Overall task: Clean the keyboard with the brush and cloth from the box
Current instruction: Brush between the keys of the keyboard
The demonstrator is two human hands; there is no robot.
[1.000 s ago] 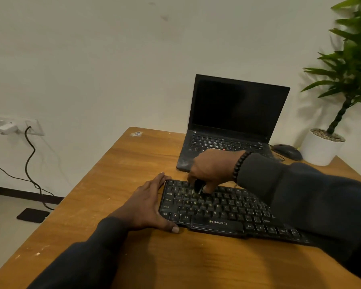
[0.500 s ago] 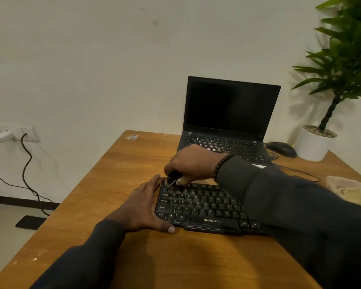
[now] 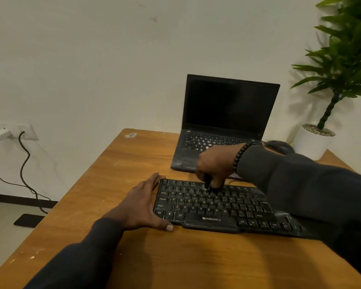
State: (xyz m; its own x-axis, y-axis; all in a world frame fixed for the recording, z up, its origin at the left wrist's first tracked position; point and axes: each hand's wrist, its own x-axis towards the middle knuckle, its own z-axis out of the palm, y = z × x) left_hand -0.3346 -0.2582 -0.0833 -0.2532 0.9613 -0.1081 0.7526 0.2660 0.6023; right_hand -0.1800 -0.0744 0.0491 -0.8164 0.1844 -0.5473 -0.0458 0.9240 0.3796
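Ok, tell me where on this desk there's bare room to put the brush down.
Bare wood runs along the table's left side, from the far-left corner down past the left hand, and across the near edge in front of the keyboard. The right is crowded: laptop, mouse, plant pot, and the right hand brushing.

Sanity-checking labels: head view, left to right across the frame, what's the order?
Wall socket → left hand → right hand holding brush on keyboard → mouse → plant pot.
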